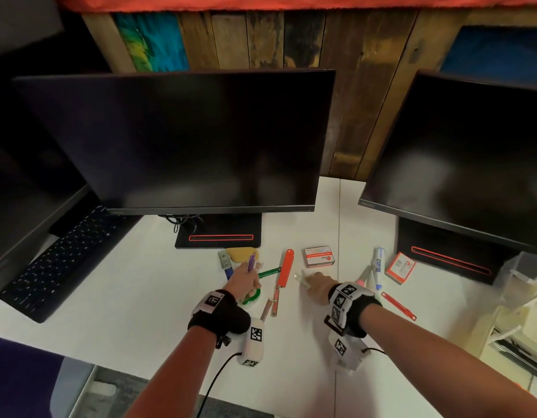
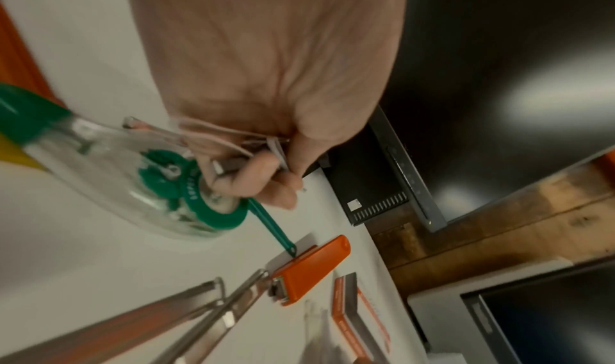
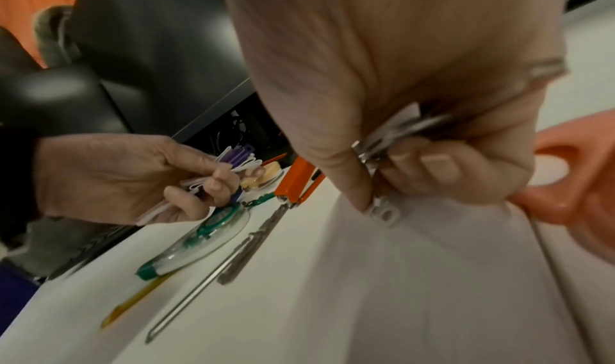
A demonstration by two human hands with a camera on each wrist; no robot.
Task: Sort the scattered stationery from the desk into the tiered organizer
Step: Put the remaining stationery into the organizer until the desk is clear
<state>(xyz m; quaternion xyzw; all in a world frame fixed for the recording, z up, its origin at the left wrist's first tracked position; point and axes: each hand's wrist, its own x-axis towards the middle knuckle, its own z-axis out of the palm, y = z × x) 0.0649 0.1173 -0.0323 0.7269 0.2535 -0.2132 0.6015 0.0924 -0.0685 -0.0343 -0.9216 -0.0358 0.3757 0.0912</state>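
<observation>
My left hand (image 1: 246, 274) hovers over the white desk (image 1: 140, 297) and grips a bundle of purple and white clips (image 3: 233, 159); the left wrist view shows its fingers (image 2: 253, 169) curled round them. My right hand (image 1: 309, 280) pinches small metal clips (image 3: 382, 143), and its index fingertip (image 3: 362, 201) presses a white clip (image 3: 382, 212) lying on the desk. Between the hands lie an orange stapler (image 1: 285, 268), a green stick (image 1: 268, 273) and a clear-and-green tape dispenser (image 1: 251, 297). The pale tiered organizer (image 1: 520, 285) stands at the far right.
A staple box (image 1: 319, 257), a blue-and-white marker (image 1: 379, 260), a red-and-white box (image 1: 400, 268), a red pen (image 1: 398, 306) and metal fasteners (image 1: 265, 310) lie about. A pink ringed handle (image 3: 572, 185) is beside my right hand. Two monitors (image 1: 201, 140) and a keyboard (image 1: 59, 260) stand behind.
</observation>
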